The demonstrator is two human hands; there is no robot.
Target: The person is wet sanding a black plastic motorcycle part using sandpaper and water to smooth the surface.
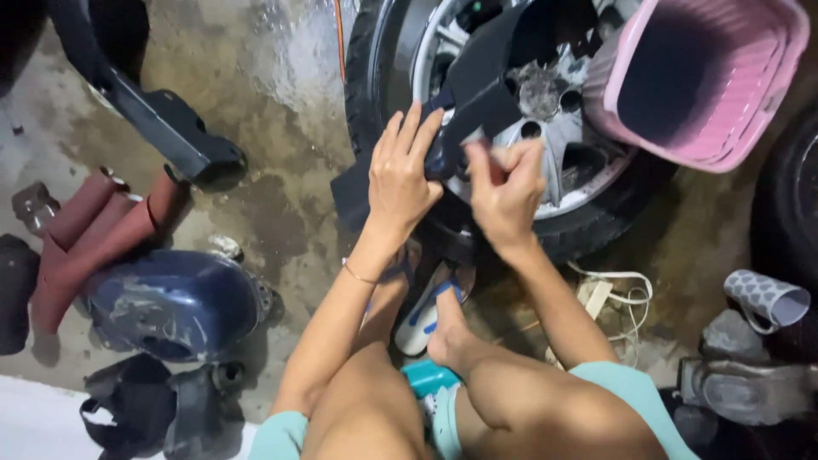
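A long dark plastic panel (477,94) lies across a car wheel (554,153) with a silver alloy rim and black tyre. My left hand (400,175) grips the panel from the left, fingers spread over its edge. My right hand (504,192) presses on the panel just to the right, fingers curled; whether it holds something small I cannot tell. I sit low, knees up, with my feet in blue-and-white sandals (426,311) right under the wheel.
A pink plastic basket (707,77) rests on the wheel at top right. On the wet concrete floor to the left lie a blue fairing part (170,302), reddish rolls (94,230), a black bracket (162,119) and black pieces (162,409). A white cable (613,294) and patterned cup (767,296) lie right.
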